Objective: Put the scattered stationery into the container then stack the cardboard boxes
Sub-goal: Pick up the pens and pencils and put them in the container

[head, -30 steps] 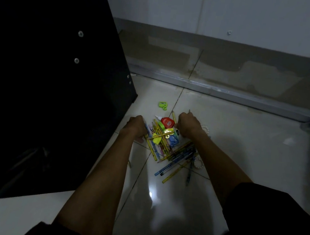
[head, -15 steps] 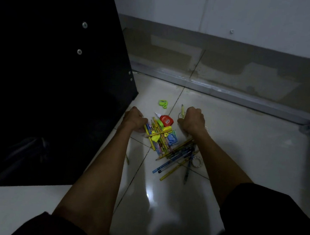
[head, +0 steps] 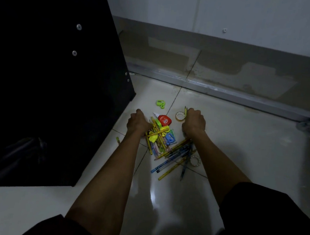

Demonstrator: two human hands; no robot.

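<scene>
Both hands reaching at stationery pile (head: 164, 142), center frame.
Yellow, blue, green pens/pencils lying heaped on tile (head: 244, 142); R hand (head: 194, 123) gripping a yellow pencil (head: 185, 110), L hand (head: 138, 122) curling at pile's left edge (grip unclear).

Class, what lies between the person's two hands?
Head view: between the left hand and right hand lie a red case, a tape roll and heaped pencils.
</scene>
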